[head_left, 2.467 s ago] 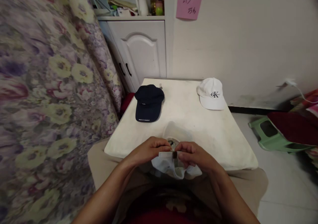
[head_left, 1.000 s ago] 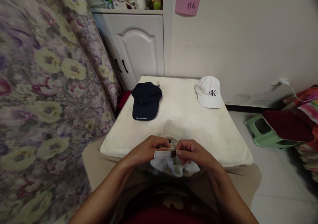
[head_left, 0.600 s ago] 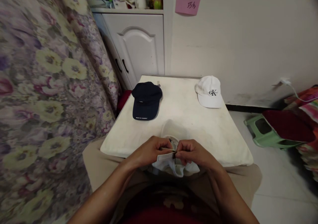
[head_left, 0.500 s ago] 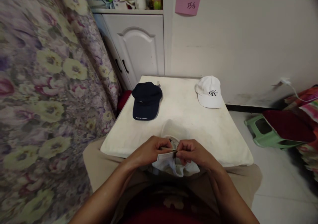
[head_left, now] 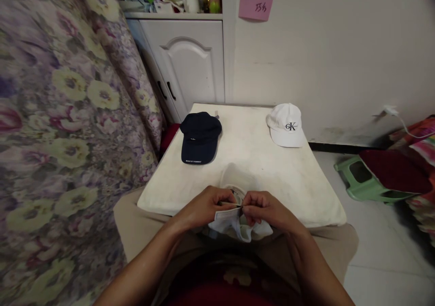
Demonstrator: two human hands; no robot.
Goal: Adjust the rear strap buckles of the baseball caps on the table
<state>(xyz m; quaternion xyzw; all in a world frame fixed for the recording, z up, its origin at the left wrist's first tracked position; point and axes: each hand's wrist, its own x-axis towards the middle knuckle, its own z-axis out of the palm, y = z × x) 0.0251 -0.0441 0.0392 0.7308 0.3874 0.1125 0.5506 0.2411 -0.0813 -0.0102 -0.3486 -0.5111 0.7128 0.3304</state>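
A pale cap [head_left: 227,220] lies at the near edge of the table, its brim toward the far side and its back hanging toward my lap. My left hand [head_left: 215,205] pinches the strap at the cap's back from the left. From the other side my right hand [head_left: 261,208] has its fingers closed on the same strap, close to a small dark spot where the fingertips nearly meet. Fingers cover most of the strap and its fastening. Farther off on the table sit a navy cap [head_left: 201,136] at left and a white cap [head_left: 287,125] with black letters at right.
The cream-covered table [head_left: 248,134] stands before my knees. A floral curtain [head_left: 68,152] hangs close on the left, and a white cabinet [head_left: 190,66] is behind the table. At right on the floor is a green stool [head_left: 363,179]. A pink note [head_left: 256,0] is on the wall.
Almost nothing differs. Both hands keep their grip on the cap's strap, and the loose cloth below has shifted very slightly.
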